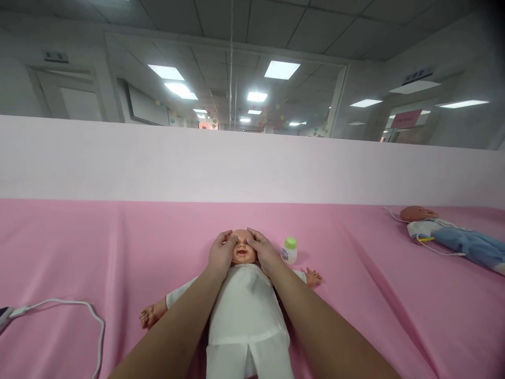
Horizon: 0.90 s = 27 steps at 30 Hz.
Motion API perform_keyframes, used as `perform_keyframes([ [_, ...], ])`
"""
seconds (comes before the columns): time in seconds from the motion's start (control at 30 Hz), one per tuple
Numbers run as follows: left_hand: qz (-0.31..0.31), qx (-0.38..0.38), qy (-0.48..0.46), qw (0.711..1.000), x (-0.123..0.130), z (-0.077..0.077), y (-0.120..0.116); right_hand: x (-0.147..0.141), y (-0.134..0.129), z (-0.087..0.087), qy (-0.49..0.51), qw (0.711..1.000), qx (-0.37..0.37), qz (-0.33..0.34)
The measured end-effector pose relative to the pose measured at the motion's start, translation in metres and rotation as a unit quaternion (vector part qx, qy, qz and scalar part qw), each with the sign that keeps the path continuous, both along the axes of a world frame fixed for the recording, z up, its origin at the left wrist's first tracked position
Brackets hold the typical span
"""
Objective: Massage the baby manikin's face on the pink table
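A baby doll (pixel 244 310) in white clothes lies on its back on the pink sheet (pixel 79 252), head away from me. My left hand (pixel 221 253) rests on the left side of its face, thumb near the brow. My right hand (pixel 263 251) cups the right side of the face, fingers on the forehead. Both hands touch the doll's head (pixel 242 251) and hold nothing else. A small white bottle with a green cap (pixel 289 250) stands just right of the head.
A second doll (pixel 450 234) in blue trousers lies at the far right with a thin white cable beside it. A white cable (pixel 79 305) loops at the left front. A pale pink wall (pixel 236 158) runs behind the sheet, with glass above it.
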State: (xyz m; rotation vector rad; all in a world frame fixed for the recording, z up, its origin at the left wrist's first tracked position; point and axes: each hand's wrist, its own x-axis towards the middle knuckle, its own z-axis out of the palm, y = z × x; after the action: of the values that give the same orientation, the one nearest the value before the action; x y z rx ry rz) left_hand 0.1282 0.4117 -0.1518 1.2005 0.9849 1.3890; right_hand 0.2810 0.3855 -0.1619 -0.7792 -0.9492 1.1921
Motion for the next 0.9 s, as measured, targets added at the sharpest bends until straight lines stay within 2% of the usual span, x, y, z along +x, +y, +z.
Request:
perform_keyframes([
  [0.4, 0.027, 0.023, 0.069, 0.997, -0.002, -0.003, 0.007, -0.004, 0.01, -0.002, -0.049, 0.997, 0.011, -0.057],
  [0.73, 0.009, -0.024, -0.015, 1.0, 0.001, -0.006, 0.007, 0.005, 0.007, -0.003, 0.01, 0.999, -0.026, -0.023],
  [0.9, -0.001, -0.002, -0.014, 1.0, 0.0, -0.005, 0.005, 0.003, 0.003, 0.0, -0.004, 1.0, -0.009, -0.023],
])
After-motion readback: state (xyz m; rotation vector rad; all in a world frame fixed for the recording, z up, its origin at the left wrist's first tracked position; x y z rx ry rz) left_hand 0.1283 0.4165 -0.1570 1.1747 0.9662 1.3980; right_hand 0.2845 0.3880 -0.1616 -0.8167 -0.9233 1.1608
